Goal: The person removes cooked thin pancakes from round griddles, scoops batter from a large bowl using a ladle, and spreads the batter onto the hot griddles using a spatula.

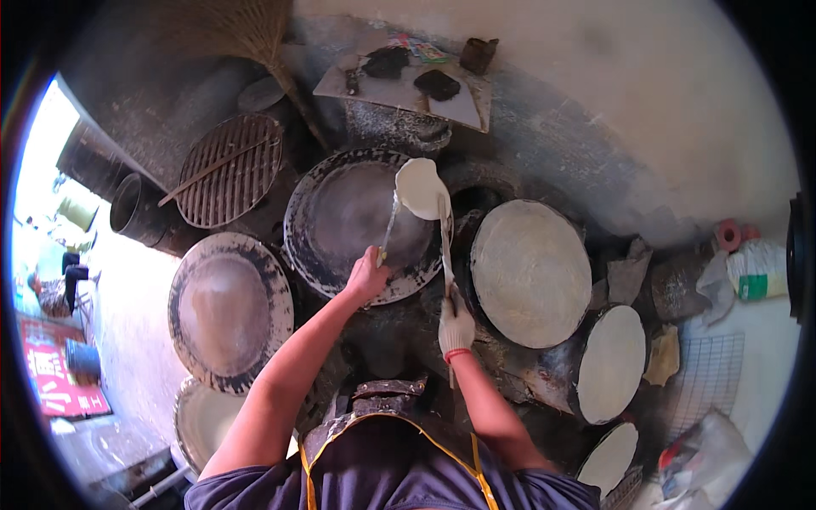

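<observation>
My left hand (pixel 368 278) is bare and grips a thin batter-smeared scraper (pixel 389 224), its tip beside the ladle's rim. My right hand (pixel 458 322), in a pale knit glove with a red cuff, holds the long handle of a ladle (pixel 423 189). Pale batter fills or coats the ladle's round head; which, I cannot tell. Both tools are over the right part of a dark round griddle (pixel 347 207) with a flaky, crusted rim. Right of my gloved hand, another round griddle bears a pale, even batter layer (pixel 530 274).
Another round griddle (pixel 223 315) stands at left, above a basin of pale liquid (pixel 205 421). Two more pale-topped rounds (pixel 611 364) line the right side. A slatted wooden rack (pixel 229 171), a straw broom (pixel 280 67) and a board with dark lumps (pixel 398 95) are at the back.
</observation>
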The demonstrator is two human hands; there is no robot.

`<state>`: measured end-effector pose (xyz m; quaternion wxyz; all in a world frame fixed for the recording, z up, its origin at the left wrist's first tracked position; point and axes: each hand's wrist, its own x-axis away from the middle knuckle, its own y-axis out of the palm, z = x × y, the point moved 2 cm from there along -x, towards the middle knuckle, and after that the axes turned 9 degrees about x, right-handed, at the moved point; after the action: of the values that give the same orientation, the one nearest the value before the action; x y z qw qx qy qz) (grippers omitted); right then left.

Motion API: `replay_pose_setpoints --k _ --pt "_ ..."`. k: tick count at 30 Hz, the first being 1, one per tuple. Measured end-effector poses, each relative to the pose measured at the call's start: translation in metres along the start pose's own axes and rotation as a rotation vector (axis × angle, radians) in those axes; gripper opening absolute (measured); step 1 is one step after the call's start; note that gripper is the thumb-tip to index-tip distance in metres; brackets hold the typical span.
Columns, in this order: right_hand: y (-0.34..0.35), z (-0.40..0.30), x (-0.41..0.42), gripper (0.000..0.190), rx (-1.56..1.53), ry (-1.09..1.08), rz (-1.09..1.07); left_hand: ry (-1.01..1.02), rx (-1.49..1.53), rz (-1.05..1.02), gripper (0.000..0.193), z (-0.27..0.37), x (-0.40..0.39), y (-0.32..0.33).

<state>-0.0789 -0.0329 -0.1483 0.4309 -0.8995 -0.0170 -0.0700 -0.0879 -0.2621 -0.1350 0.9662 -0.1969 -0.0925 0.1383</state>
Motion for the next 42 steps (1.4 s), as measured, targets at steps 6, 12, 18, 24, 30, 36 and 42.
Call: replay_pose_setpoints --k 6,12,18,24,30,36,42 --pt "0.038 -0.033 -0.046 0.039 -0.593 0.149 -0.190 -0.015 -0.313 -0.054 0.033 0.006 -0.045 -0.035" --pt "0.058 -0.006 -0.033 0.035 -0.691 0.252 0.076 0.017 -0.522 -0.066 0.030 -0.015 -0.059 -0.088" --pt "0.047 -0.123 -0.042 0.033 -0.812 0.346 -0.336 0.026 -0.482 0.035 0.027 -0.043 -0.049 -0.128" --pt "0.086 -0.068 -0.064 0.033 -0.453 0.158 -0.034 0.098 -0.569 0.093 0.042 -0.039 -0.041 -0.150" --pt "0.034 -0.109 -0.053 0.029 -0.744 0.400 -0.261 0.054 -0.609 0.176 0.061 -0.048 -0.007 -0.196" --pt "0.066 -0.161 -0.070 0.027 -0.580 0.268 -0.614 0.035 -0.625 0.186 0.065 -0.067 0.030 -0.215" --pt "0.049 -0.082 -0.108 0.036 -0.554 0.079 -0.263 -0.054 -0.548 0.220 0.060 -0.063 0.077 -0.224"
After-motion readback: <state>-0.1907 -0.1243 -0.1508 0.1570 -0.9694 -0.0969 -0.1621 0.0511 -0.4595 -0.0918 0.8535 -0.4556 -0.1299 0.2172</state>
